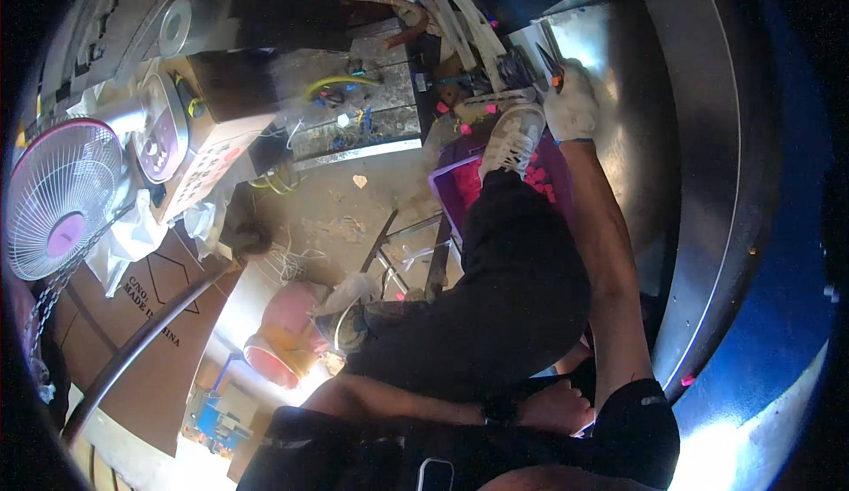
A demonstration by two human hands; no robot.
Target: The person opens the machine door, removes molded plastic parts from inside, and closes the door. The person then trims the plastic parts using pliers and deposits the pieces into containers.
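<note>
My right hand [573, 106], in a whitish glove, reaches forward along the metal wall. It is closed around a small pliers-like tool [554, 70] with dark pointed jaws and an orange part; the exact kind is hard to tell. My left hand [555, 408] is bare and curled into a fist near my lap, a dark watch [500, 408] on its wrist. Its palm is hidden and nothing sticks out of it. Beneath my right hand, a purple basket [439, 192] holds several bright pink pieces [536, 182]. My light shoe [513, 142] covers part of the basket.
A curved metal machine wall [650, 137] runs along the right. To the left are a fan [64, 199], a cardboard box [212, 151] and a bent metal bar [146, 336]. Tangled wires, a worn platform [389, 93] and a pink-and-yellow bucket [287, 341] lie around my feet.
</note>
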